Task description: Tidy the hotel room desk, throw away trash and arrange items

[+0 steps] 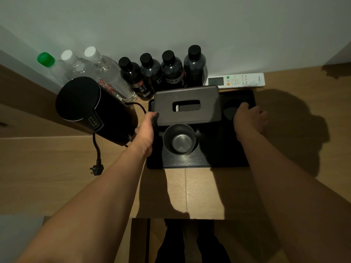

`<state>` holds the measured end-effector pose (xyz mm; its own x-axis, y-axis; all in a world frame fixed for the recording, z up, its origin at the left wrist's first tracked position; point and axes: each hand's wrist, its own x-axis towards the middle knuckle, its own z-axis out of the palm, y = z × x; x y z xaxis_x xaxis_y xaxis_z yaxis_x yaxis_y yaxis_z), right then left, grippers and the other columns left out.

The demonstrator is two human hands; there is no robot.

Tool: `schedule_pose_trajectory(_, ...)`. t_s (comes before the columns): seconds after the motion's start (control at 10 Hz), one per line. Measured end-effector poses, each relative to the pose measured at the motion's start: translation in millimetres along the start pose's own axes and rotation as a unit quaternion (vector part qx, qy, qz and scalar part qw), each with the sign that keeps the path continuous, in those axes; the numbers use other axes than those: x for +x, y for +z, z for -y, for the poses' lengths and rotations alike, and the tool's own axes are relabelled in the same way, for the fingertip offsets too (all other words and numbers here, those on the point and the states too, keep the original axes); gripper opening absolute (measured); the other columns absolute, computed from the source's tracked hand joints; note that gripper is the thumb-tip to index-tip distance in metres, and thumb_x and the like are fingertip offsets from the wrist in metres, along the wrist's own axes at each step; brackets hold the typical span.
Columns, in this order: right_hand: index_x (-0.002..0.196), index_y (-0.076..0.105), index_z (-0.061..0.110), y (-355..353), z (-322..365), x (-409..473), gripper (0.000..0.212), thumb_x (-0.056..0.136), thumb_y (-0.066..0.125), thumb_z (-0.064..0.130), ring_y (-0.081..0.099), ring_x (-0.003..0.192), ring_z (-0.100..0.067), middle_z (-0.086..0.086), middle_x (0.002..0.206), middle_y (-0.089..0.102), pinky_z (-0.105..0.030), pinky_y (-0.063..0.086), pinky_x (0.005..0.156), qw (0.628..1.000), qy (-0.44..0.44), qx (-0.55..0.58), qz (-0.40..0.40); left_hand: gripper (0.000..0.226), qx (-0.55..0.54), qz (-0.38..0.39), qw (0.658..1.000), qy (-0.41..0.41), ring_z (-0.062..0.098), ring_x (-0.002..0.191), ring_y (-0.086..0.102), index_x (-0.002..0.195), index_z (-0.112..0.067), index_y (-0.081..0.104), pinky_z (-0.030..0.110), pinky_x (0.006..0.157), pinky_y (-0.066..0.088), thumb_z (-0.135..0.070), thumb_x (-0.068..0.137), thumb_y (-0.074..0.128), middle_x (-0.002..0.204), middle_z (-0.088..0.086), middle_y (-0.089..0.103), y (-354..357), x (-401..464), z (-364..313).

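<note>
Flat black rectangular tray (224, 156) sits at desk (57, 168) centre. Our left hand (146, 130) grips its 9 o'clock rim; right hand (248, 118) curls over the 3 o'clock side. Judged stiff, loaded, top-heavy: we hold both rims, level.

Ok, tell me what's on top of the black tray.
On the black tray sit a grey tissue box and a steel cup. The right hand covers part of a dark round item I cannot identify.

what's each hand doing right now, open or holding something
Left hand: grips the left edge of the black tray.
Right hand: fingers curl over the tray's right side; hold cannot be told.
</note>
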<state>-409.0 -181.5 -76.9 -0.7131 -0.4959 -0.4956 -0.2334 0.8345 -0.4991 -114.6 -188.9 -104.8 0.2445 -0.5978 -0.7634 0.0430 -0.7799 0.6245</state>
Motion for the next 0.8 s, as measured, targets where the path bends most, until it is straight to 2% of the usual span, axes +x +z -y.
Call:
schedule_pose_trajectory(0.1, 0.153, 0.027, 0.006, 1.8, 0.3, -0.3, 0.064, 0.1, 0.03, 0.042, 0.022, 0.144, -0.033, -0.017, 0.158, 0.022, -0.047, 0.021, 0.117, 1.0, -0.007, 0.006, -0.005, 0.129, -0.001, -0.011, 1.0, 0.006, 0.033, 0.116, 0.062, 0.132, -0.027, 0.058, 0.052, 0.098, 0.049, -0.092, 0.022, 0.072, 0.135, 0.008, 0.059, -2.1, 8.6, -1.9)
schedule_pose_trajectory(0.3, 0.157, 0.017, 0.008, 5.0, -8.5, -4.1, 0.066, 0.101, 0.033, 0.039, 0.016, 0.147, -0.034, -0.016, 0.162, 0.015, -0.047, 0.016, 0.119, 0.999, -0.038, 0.016, -0.006, 0.128, -0.014, -0.004, 1.0, 0.005, 0.034, 0.109, 0.067, 0.132, -0.028, 0.058, 0.052, 0.095, 0.053, -0.086, 0.019, 0.074, 0.128, 0.009, 0.063, 1.0, -2.8, -1.5)
schedule_pose_trajectory(0.4, 0.157, 0.014, 0.009, 2.6, -12.6, -9.3, 0.066, 0.1, 0.036, 0.035, 0.015, 0.148, -0.034, -0.014, 0.163, 0.013, -0.047, 0.016, 0.12, 0.996, -0.071, 0.047, 0.004, 0.119, -0.007, -0.027, 1.0, -0.006, 0.033, 0.113, 0.064, 0.128, -0.037, 0.06, 0.054, 0.095, 0.05, -0.092, 0.023, 0.071, 0.13, 0.005, 0.063, -4.5, 21.6, 9.3)
schedule_pose_trajectory(0.5, 0.158, 0.011, 0.009, 1.1, -16.5, -17.8, 0.067, 0.1, 0.039, 0.031, 0.013, 0.149, -0.033, -0.012, 0.164, 0.011, -0.046, 0.014, 0.122, 0.989, -0.126, 0.074, -0.001, 0.096, 0.035, -0.058, 0.997, 0.025, 0.031, 0.122, 0.056, 0.123, -0.043, 0.057, 0.055, 0.102, 0.042, -0.092, 0.042, 0.061, 0.137, 0.0, 0.058, -2.1, 28.0, 9.0)
schedule_pose_trajectory(0.6, 0.157, 0.012, 0.007, -1.0, -21.2, -30.2, 0.066, 0.102, 0.04, 0.029, 0.012, 0.15, -0.031, -0.013, 0.164, 0.013, -0.046, 0.011, 0.123, 0.983, -0.168, 0.068, -0.015, 0.084, 0.098, -0.086, 0.988, 0.084, 0.033, 0.132, 0.045, 0.137, -0.034, 0.048, 0.057, 0.11, 0.035, -0.078, 0.065, 0.047, 0.147, 0.005, 0.046, 17.9, -37.4, -15.3)
schedule_pose_trajectory(0.7, 0.156, 0.015, 0.007, -2.6, -25.6, -39.8, 0.064, 0.102, 0.041, 0.028, 0.01, 0.15, -0.03, -0.013, 0.163, 0.013, -0.047, 0.011, 0.123, 0.976, -0.209, 0.06, -0.015, 0.069, 0.168, -0.096, 0.969, 0.152, 0.035, 0.139, 0.035, 0.149, -0.031, 0.04, 0.059, 0.114, 0.03, -0.063, 0.087, 0.038, 0.156, 0.005, 0.033, 18.3, -56.0, -16.2)
schedule_pose_trajectory(0.8, 0.155, 0.018, 0.007, -4.8, -29.7, -54.8, 0.063, 0.102, 0.043, 0.028, 0.01, 0.151, -0.028, -0.013, 0.163, 0.015, -0.046, 0.01, 0.124, 0.966, -0.255, 0.05, -0.019, 0.067, 0.201, -0.118, 0.955, 0.185, 0.032, 0.148, 0.023, 0.158, -0.028, 0.025, 0.057, 0.12, 0.022, -0.057, 0.099, 0.036, 0.165, 0.003, 0.021, 13.0, -70.2, -12.6)
